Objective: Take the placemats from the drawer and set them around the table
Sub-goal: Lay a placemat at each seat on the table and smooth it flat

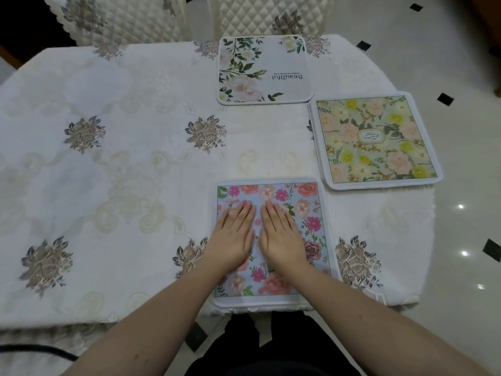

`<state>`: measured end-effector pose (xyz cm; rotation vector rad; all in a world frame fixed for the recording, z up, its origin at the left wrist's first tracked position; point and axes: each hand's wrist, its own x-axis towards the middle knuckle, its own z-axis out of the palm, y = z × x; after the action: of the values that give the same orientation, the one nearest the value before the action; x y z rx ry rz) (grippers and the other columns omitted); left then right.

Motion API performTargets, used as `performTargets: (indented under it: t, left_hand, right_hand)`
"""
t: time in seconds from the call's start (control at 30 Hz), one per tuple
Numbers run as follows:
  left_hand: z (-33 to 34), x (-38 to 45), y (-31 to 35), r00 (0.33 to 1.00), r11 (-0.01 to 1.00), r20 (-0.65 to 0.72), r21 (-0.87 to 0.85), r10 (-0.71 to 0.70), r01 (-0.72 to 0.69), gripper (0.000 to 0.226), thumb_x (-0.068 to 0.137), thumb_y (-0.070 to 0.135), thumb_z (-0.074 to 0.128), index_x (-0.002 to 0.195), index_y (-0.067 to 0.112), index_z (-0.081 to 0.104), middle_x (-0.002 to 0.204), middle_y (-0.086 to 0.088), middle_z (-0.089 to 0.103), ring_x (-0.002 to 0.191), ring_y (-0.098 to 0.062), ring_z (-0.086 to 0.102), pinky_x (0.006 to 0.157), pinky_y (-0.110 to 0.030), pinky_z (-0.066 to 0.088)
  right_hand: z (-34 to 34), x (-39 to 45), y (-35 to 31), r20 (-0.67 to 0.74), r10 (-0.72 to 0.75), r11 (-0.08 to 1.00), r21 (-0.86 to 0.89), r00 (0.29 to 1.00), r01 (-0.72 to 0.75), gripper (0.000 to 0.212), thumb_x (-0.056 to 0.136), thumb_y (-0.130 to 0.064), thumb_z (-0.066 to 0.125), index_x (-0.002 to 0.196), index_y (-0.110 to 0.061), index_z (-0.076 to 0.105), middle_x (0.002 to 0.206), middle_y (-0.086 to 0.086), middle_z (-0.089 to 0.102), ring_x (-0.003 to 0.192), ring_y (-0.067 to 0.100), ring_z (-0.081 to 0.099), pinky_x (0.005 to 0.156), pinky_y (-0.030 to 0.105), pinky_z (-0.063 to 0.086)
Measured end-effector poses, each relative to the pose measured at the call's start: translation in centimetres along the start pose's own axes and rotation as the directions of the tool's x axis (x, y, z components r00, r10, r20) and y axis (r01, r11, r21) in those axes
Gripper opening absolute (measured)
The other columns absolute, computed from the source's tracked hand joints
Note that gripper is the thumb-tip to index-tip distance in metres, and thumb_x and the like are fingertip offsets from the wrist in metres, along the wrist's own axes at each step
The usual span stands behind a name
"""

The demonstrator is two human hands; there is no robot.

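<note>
I am pressing my left hand (235, 234) and right hand (282, 234), fingers (241, 211) flat and released, on the pink-flowered placemat (306, 213), lying under them at the counter (122, 164) edge; I judge a careless push could be sliding it off.

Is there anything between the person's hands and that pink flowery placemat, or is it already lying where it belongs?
Nothing visible is in the way. The left hand and right hand lie flat, side by side, directly on the pink placemat, which lies at the near edge of the table. The white placemat and yellow placemat lie apart from it.
</note>
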<state>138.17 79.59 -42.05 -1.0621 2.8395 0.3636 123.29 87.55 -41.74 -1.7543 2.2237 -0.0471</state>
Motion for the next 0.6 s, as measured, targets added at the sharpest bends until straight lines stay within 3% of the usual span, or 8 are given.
performTargets:
  t: [0.13,0.27,0.37,0.6]
  left_hand:
    - [-0.4,-0.1,0.0,1.0,1.0,0.007,-0.002,-0.01,0.01,0.062,0.103,0.043,0.013,0.158,0.015,0.014,0.166,-0.002,0.01,0.153,-0.016,0.005,0.124,-0.044,0.006]
    - [-0.1,-1.0,-1.2,0.998,0.999,0.049,0.035,-0.037,0.035,0.064,0.101,0.049,0.011,0.159,0.021,0.002,0.166,0.003,-0.001,0.154,-0.014,0.0,0.125,-0.039,0.0]
    - [0.1,-2.3,-3.0,0.995,0.995,0.041,0.046,-0.092,0.09,0.065,0.101,0.051,0.011,0.159,0.021,0.002,0.166,0.005,-0.001,0.153,-0.013,0.0,0.123,-0.036,-0.007]
    - [-0.7,-4.7,-3.7,0.979,0.977,0.021,0.065,-0.204,0.202,0.068,0.1,0.048,0.006,0.159,0.015,0.005,0.166,0.002,0.002,0.153,-0.015,0.005,0.122,-0.038,-0.013]
  right_hand:
    - [-0.6,-0.5,1.9,-0.023,-0.002,1.0,-0.002,1.0,0.002,0.059,0.103,-0.042,0.027,0.157,-0.023,0.016,0.165,0.002,0.01,0.153,0.018,0.008,0.124,0.037,-0.001]
    - [-1.0,-1.4,5.1,-0.027,0.051,0.999,0.007,0.998,-0.051,0.061,0.102,-0.048,0.022,0.157,-0.029,0.007,0.165,-0.001,0.004,0.152,0.014,-0.002,0.123,0.035,-0.003]
    - [-1.3,-2.2,7.5,-0.03,0.115,0.993,0.002,0.993,-0.115,0.063,0.102,-0.048,0.015,0.157,-0.025,-0.005,0.165,-0.001,-0.004,0.15,0.009,-0.011,0.123,0.033,-0.005]
    - [-2.2,-4.8,9.1,-0.062,0.274,0.961,-0.002,0.96,-0.275,0.067,0.103,-0.05,0.011,0.158,-0.011,0.005,0.166,0.005,0.003,0.152,0.016,0.001,0.124,0.035,0.002]
